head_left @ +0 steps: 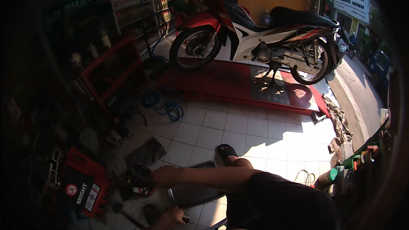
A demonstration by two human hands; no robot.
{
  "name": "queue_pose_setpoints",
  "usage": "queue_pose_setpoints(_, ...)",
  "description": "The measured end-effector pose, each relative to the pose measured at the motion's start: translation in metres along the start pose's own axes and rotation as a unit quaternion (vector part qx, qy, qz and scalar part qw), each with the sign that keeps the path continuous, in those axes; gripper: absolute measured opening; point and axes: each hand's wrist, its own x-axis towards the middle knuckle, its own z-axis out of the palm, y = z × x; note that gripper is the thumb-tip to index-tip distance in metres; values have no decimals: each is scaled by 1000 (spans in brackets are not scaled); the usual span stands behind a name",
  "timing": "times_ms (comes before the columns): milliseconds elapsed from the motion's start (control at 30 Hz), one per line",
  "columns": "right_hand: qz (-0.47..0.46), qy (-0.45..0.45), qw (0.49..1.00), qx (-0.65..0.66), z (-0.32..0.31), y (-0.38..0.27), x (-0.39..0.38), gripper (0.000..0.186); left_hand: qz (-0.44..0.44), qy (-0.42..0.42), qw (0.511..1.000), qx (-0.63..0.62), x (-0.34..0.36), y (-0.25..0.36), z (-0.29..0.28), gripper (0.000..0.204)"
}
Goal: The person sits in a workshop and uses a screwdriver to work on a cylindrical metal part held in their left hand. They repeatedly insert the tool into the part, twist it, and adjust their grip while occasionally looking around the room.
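My right forearm crosses the lower middle, and my right hand [164,174] is curled at a dark mechanical part [140,173] with red on it; exactly what its fingers grip is unclear. Lower down, my left hand [172,215] is closed around a short dark handle [185,219]. A pale metal bar [171,196] rises above that hand, beside a black rectangular tray [197,194] on the tiles. My sandalled foot [228,153] is just beyond the tray. A red and black tool case [85,174] lies open or shut, I cannot tell, to the left.
A red and white scooter [251,42] stands on a red lift platform [213,85]. Coiled blue hose [166,106], a red cart [98,74] and shelves [128,17] are at left. A crumpled cloth [338,127] and green containers [333,174] line the right, beside the street [362,93].
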Motion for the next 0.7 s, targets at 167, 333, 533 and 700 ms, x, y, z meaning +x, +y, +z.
queue_pose_setpoints(167,11,-68,996,-54,45,30,7,33,-12,17,997,-69,-3,11,-19,68)
queue_pose_setpoints(333,22,-93,995,-39,23,8,5,43,-23,-39,994,-103,-42,17,-58,88)
queue_pose_setpoints(533,-29,3,999,-31,50,26,11,26,-47,-15,996,-77,-52,26,-68,71)
queue_pose_setpoints(700,12,-113,991,-77,34,13,17,37,-29,-40,999,-22,-7,11,-17,67)
